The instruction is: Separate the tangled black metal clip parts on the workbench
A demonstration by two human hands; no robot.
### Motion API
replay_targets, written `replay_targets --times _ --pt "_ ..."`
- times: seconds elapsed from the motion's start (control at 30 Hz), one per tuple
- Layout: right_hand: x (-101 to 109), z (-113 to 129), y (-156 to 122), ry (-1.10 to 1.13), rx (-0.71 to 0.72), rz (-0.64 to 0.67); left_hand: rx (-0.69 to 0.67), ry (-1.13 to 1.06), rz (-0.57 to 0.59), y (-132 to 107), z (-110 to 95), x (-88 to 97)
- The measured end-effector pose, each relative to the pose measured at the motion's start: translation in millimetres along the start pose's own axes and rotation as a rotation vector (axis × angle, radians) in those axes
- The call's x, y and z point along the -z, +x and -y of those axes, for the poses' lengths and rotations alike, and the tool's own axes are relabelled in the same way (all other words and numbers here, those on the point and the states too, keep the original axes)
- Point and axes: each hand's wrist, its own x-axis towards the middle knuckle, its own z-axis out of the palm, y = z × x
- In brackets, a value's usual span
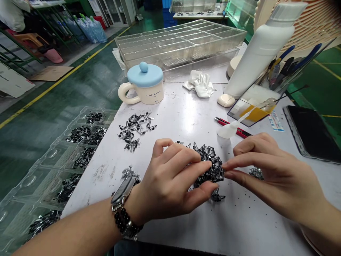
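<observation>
Behind the fingers (183, 161) of the left hand (176, 181), the wrist wears a watch (124, 190) with an oblong, glossy grey face and a silver-toned metal band (117, 205). Next to it, on the side farther from the fingers, sits a bracelet (124, 221) of round, shiny black beads with silver-coloured pieces among them. The right hand (277, 170) has slim, tapering fingers, and both forearms are bare. Well below the left fingers, a dark patch (122, 248) may be clothing, though it is too dim to be sure.
</observation>
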Motion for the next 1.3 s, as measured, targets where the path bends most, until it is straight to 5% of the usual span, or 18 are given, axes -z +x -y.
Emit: replay_targets --times 0.6,0.9,1.3 --pt "-2.6 -4.2 -2.9 0.086 0.026 -0.009 0.002 -0.01 0.001 0.7 0.4 1.4" --pt "-6.5 -2.4 -1.6 0.498 -0.261 0.106 0.027 -0.018 0.002 -0.4 0.3 1.7" --pt "-4.3 0.2 -1.9 0.707 -0.474 0.187 0.044 -0.046 0.025 1.3 -1.3 -0.2"
